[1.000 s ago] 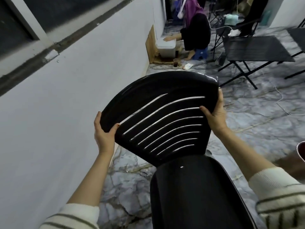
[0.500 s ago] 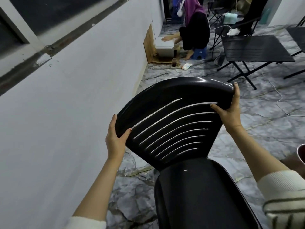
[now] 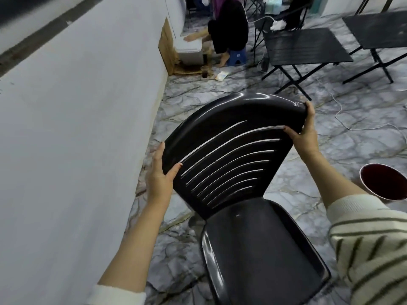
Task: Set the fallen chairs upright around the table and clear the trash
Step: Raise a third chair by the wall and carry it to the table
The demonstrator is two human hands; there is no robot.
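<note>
The chair (image 3: 231,155) at the centre is black moulded plastic, smooth and glossy, with bright highlights along its top edge. The floor (image 3: 330,155) looks like polished, veined marble tile. At nine o'clock the wall (image 3: 77,128) is matt pale paint. The sleeve (image 3: 370,243) at four o'clock is ribbed knit cloth. At one o'clock the folding table (image 3: 304,45) has a matt black slatted top. The cardboard (image 3: 166,45) at eleven o'clock is dull brown.

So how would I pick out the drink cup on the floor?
Follow the white wall to the cardboard sheet leaning on it. In front of that stands the clear plastic cup. Unlike the flat white packet beside it, it is upright with dark liquid inside.
</note>
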